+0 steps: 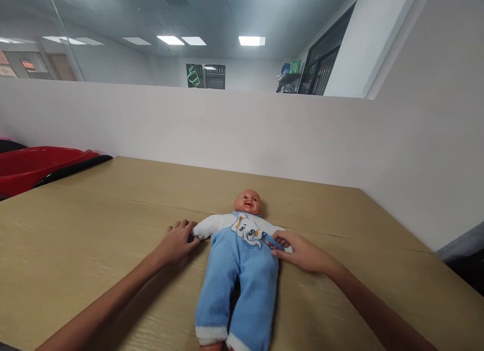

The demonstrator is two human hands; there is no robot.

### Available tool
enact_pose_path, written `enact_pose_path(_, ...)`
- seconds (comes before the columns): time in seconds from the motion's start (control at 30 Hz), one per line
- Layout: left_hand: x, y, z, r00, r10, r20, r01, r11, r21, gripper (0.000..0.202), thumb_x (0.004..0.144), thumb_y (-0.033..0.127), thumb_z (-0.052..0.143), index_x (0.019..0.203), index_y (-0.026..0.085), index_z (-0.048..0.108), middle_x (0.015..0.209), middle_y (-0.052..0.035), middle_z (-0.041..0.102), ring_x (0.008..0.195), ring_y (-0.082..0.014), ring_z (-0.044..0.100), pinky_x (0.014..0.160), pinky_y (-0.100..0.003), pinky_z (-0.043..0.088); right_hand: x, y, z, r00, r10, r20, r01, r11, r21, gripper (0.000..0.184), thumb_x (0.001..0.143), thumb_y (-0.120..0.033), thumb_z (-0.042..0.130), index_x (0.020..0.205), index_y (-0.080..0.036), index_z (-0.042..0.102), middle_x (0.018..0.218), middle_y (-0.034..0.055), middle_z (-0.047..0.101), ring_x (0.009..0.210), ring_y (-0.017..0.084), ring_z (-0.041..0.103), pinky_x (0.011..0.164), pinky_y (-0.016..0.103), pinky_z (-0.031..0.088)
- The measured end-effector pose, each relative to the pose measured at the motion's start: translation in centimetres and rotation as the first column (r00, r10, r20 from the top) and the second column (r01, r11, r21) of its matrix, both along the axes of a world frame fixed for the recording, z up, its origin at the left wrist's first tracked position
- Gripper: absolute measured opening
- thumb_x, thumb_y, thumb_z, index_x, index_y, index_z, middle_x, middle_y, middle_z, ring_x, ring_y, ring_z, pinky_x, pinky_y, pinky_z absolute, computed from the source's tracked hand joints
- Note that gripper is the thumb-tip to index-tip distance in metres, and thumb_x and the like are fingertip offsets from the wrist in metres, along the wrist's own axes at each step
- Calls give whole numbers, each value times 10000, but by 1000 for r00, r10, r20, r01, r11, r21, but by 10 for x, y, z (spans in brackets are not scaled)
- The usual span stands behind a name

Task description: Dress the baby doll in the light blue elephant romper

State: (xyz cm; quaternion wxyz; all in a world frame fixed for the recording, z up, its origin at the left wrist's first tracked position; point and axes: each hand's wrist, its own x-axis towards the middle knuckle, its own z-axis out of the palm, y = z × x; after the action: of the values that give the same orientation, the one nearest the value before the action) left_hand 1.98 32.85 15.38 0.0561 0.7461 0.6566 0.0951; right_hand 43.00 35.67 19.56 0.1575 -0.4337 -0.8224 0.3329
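Note:
A baby doll point(248, 202) lies on its back on the table, its head toward the wall. It wears a fleecy blue and white outfit point(242, 262) with an elephant face on the chest. My left hand point(180, 241) is closed at the end of the white sleeve point(212, 225) on the left of the view, where a bit of dark blue shows between thumb and fingers. Across the doll, my right hand point(297, 250) pinches a blue strip of cloth point(273, 241) beside the elephant's trunk. The doll's own hands are hidden.
The tan table point(113, 225) has seams across its top and meets a white wall point(227, 129) at the back. A red tub point(41, 164) with a black edge stands at the left. Above the wall, a window gives onto another room with shelves point(289, 78).

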Motion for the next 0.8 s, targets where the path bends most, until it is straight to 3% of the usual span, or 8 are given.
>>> enact_pose_path(0.1,14,1,11,1000,-6,-13,6,1000,31,417,973,369,499,1312,149,606,1342,-192,639,1247,-388,577,1057,-542,432,28,-28,-16,995,-99,-2,98,981,166,371,947,-400,646,1296,-278,661,1325,87,703,1237,307,634,1089,467,487)
enact_pose_path(0.2,48,1,31,987,-141,81,123,973,194,429,978,294,496,1375,140,555,1424,-188,595,1330,-365,518,1127,-532,411,61,-45,-38,973,-231,24,208,912,353,461,927,-377,649,1376,-281,607,1379,115,668,1284,333,611,1105,503,486)
enact_pose_path(0.33,120,10,56,856,-506,106,439,820,368,381,1070,372,475,1410,211,537,1460,-122,594,1353,-288,517,1158,-453,411,97,-50,-73,936,-353,-1,312,824,473,572,884,-424,695,1414,-249,568,1394,153,669,1283,378,619,1095,558,490)
enact_pose_path(0.43,171,29,59,780,-622,-68,612,736,290,332,1019,377,619,1304,208,623,1325,-122,672,1260,-305,583,1075,-451,455,106,-47,-82,947,-314,-66,314,864,394,486,910,-417,659,1356,-235,595,1326,146,718,1209,345,680,1054,510,529)
enact_pose_path(0.5,191,43,54,754,-637,-164,657,723,212,237,969,348,704,1136,181,690,1135,-120,729,1126,-314,637,1014,-457,470,104,-44,-74,946,-300,-124,324,892,316,421,921,-401,642,1303,-224,613,1225,126,755,1101,303,724,986,453,564)
enact_pose_path(0.6,199,56,47,704,-682,-198,710,684,170,138,1007,323,658,1049,199,699,1010,-77,744,1006,-271,662,939,-401,481,97,-38,-49,914,-349,-208,398,870,289,420,888,-411,699,1255,-218,633,1132,97,767,995,267,730,907,401,574)
enact_pose_path(0.7,189,54,45,624,-754,-207,781,586,217,242,1101,351,469,1156,231,673,1081,-65,727,979,-223,654,896,-345,474,84,-26,-21,897,-356,-262,426,854,299,454,853,-452,755,1238,-228,670,927,36,741,801,221,678,735,337,541)
enact_pose_path(0.8,175,45,44,532,-805,-263,841,469,269,377,1129,369,333,1197,244,682,1086,-88,712,934,-219,626,903,-364,461,57,-9,-4,888,-328,-321,417,870,263,503,815,-507,800,1217,-221,698,635,-57,568,574,164,505,554,285,404)
